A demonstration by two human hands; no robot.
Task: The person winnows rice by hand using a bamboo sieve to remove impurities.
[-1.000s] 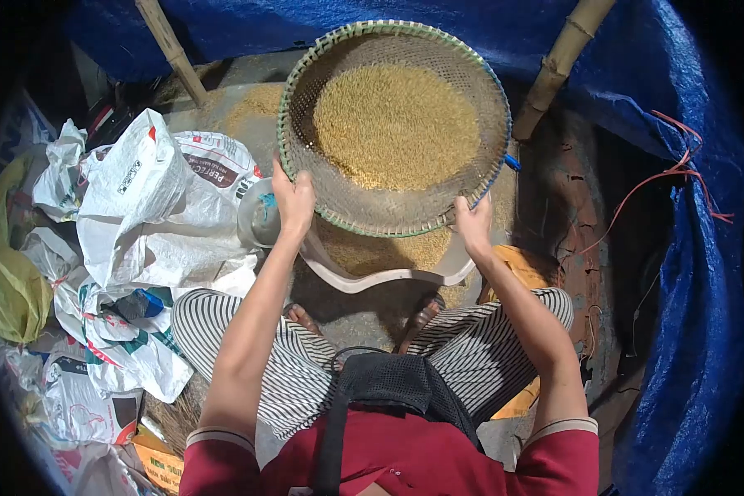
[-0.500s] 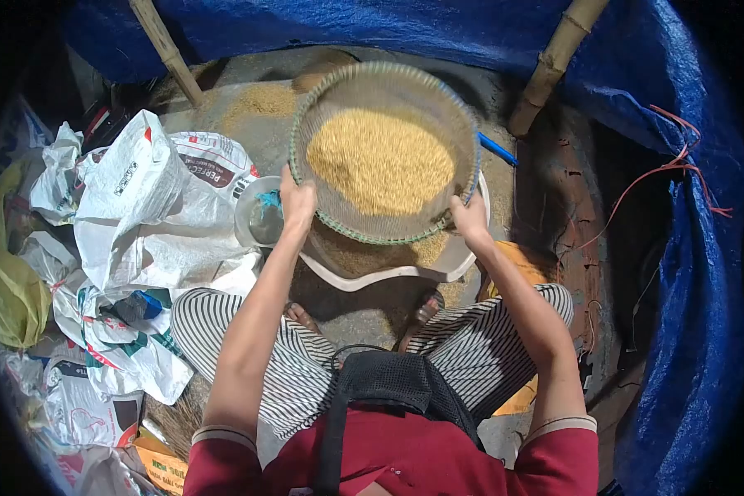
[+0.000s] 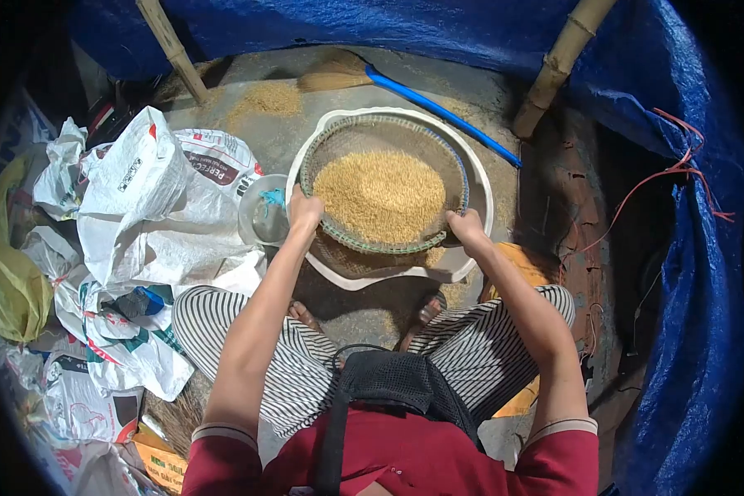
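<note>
Two hands gripping sieve rim, floor beyond basin

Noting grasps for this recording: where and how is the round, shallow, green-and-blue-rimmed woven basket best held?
Likely by the rim of the woven basket, left and right, from the wearer's side, as the left hand and right hand do: its raised edge rises around the golden grain, and opposite grips should balance its wide shape.

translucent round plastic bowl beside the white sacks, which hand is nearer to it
Left: the left hand is just right of the translucent bowl, holding the left edge of a round woven sieve; the right hand is farther off, at the sieve's right edge.
</note>
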